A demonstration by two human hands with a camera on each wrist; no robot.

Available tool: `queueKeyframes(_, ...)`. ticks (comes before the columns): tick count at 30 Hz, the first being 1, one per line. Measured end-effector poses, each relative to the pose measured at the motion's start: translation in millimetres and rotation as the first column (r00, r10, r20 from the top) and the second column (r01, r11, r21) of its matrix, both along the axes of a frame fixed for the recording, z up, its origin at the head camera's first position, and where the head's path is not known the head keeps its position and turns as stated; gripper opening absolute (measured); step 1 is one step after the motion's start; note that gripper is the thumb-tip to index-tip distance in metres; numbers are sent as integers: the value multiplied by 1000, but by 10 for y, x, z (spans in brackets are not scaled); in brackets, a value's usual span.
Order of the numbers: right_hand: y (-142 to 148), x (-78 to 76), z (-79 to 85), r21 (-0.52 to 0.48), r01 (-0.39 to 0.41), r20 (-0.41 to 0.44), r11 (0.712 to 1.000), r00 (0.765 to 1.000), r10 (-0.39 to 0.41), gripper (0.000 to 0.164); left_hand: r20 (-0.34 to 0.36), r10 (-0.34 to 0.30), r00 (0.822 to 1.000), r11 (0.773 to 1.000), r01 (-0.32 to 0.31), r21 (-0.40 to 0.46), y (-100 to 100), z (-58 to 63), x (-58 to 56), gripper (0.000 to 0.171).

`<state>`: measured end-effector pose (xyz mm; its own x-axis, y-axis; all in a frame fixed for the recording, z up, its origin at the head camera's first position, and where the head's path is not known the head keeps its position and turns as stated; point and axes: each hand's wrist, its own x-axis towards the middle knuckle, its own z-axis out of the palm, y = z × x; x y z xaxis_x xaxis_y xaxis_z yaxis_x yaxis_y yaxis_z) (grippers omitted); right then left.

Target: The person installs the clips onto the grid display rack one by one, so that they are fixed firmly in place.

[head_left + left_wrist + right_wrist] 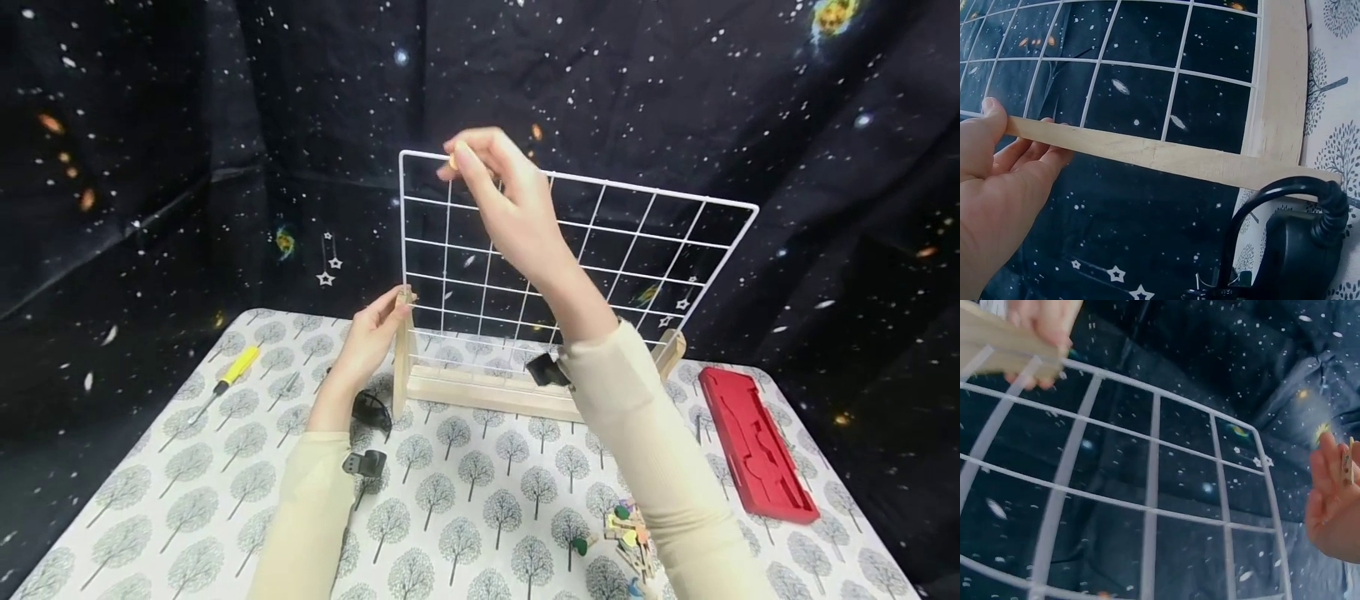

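A white wire grid panel (577, 179) stands upright in a wooden stand (480, 392). My left hand (371, 329) grips the top of the stand's left wooden post (1147, 153), with the thumb on one side and fingers on the other. My right hand (510, 196) is raised at the panel's top bar, near its left corner. Between its thumb and fingers it pinches a small wooden clothespin (1347, 465), partly covered by the fingers. In the head view only a light-coloured bit of the clothespin shows, overlapping the top bar.
Several small clothespins (630, 533) with coloured shapes lie piled at the front right. A red molded tray (757, 450) lies at the right. A yellow-handled screwdriver (238, 371) is on the left. Beside the left post sits a black object (372, 412) with a loop.
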<state>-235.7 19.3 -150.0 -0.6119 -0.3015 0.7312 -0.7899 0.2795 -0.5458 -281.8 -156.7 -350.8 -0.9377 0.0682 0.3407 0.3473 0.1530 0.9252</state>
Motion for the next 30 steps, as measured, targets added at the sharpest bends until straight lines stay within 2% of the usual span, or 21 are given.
queueKeyframes(1,-31,-20,66,23,6,21,1000,1000,-6,18,1,-6,1000,1000,6,1,8,4,-6,43)
queueKeyframes(4,-96,-153,201,116,89,-73,989,994,-81,20,-4,-5,1000,1000,5,-5,25,19,-17,42)
queueKeyframes(5,-117,-209,231,127,122,-119,984,987,-107,21,-6,-2,1000,1000,2,-7,28,24,-18,42)
queueKeyframes(8,-177,-369,276,109,182,-188,977,969,-159,21,-3,2,1000,1000,-2,-10,32,31,-23,41)
queueKeyframes(12,-272,-481,273,84,192,-114,978,977,-182,25,7,-2,1000,1000,2,-2,22,19,-16,42)
queueKeyframes(15,-325,-526,260,106,290,-81,951,956,-282,26,14,-4,1000,1000,4,2,8,3,-7,42)
queueKeyframes(18,-368,-558,265,85,330,-28,940,944,-329,24,17,-5,1000,1000,5,1,0,-2,-11,42)
queueKeyframes(24,-444,-558,274,-1,231,71,973,971,-230,23,14,-8,1000,1000,8,9,-2,-5,-17,42)
queueKeyframes(27,-435,-572,298,26,219,95,975,971,-220,20,12,-8,1000,1000,8,9,3,-3,-16,41)
queueKeyframes(30,-408,-614,330,73,210,154,975,963,-219,19,7,-4,1000,1000,4,-5,2,3,-10,42)
